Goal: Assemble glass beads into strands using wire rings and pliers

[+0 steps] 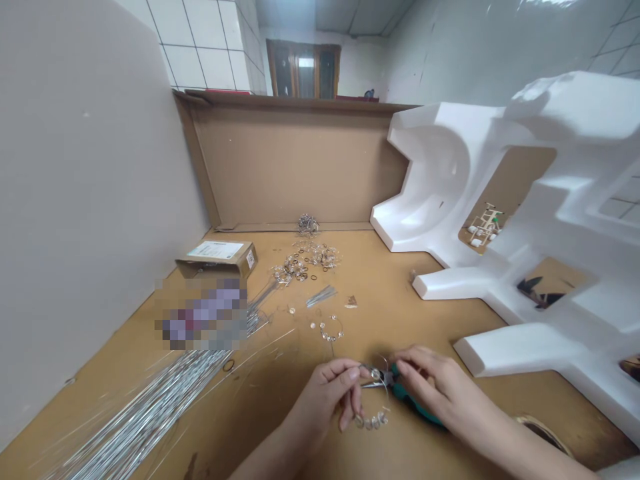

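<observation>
Now, your beaded wire (373,421) is at the jaws of the pliers (399,392): its curve crosses there, and most of its clear beads hang on your side of the pliers. The long axis of the pliers goes from left to right, with the tips to the left and the green handles slanting back toward you. Your left hand (343,387) is the nearer one to the wire; it stands just left of the pliers, the fingertips narrowly pinching the wire beside a bead. Your right hand (433,380) is bent around the handles. Whether the jaws bite the wire, I cannot tell.

Beyond the pliers, a little to the left, a beaded ring (331,329) lies on the bench (270,407), and behind it some short wires (321,296). Well to the left of the pliers spreads a bundle of long wires (165,400); to the right, the white foam block (505,347) limits your right elbow. More room seems to be toward you and to the left, before the bundle. The near edge of the bench is not visible.
</observation>
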### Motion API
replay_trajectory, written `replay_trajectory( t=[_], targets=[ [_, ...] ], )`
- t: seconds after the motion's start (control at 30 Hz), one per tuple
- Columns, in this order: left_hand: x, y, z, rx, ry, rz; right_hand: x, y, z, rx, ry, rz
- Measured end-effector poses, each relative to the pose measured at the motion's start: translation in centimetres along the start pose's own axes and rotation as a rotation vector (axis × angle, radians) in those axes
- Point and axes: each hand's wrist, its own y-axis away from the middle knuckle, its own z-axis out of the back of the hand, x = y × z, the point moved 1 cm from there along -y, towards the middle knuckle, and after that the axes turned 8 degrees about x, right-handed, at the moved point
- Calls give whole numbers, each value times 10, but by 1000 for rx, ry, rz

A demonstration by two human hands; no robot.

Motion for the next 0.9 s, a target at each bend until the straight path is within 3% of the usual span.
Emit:
replay_trajectory(
  t=[0.17, 0.33, 0.47, 0.63, 0.77, 0.9],
  targets=[
    [-6, 2, -2, -35, 162, 2, -37, 18, -23, 46, 475, 5],
    [-5, 3, -1, -15, 156, 2, -47, 19, -36, 30, 595, 0],
    [-7, 4, 0, 14, -81, 41, -36, 10, -20, 32, 414, 46],
    [-13, 7, -4, -23, -506, 10, -8, 2, -3, -38, -66, 23],
    [-11, 8, -5, -6, -593, -20, 12, -6, -12, 73, -368, 15],
    [-10, 7, -5, -9, -527, 0, 22, -12, -20, 124, -360, -1]
  ],
)
